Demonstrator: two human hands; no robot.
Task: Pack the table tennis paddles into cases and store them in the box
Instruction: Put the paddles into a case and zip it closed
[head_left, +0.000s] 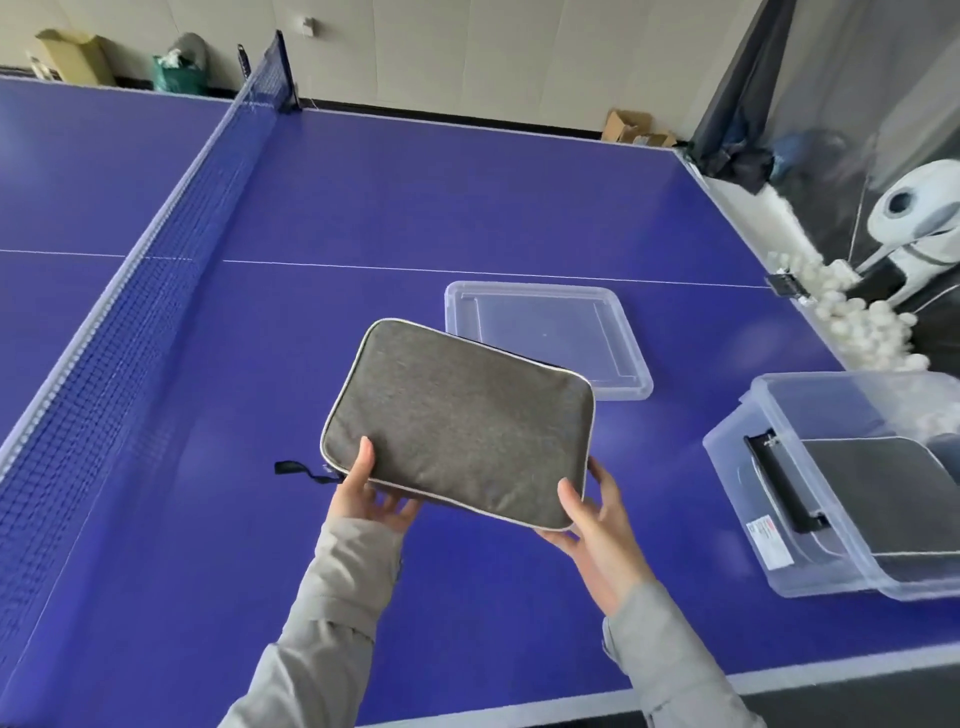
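The grey case (457, 423), held above the table with both thumbs on top, left hand (371, 496) and right hand (592, 512), lies long axis 10-to-4, box (810, 519) at 3 o'clock, nearer the right hand.

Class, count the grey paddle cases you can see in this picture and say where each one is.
2. One grey case is held above the table by both hands; another case lies inside the clear box at right. More may be hidden there.
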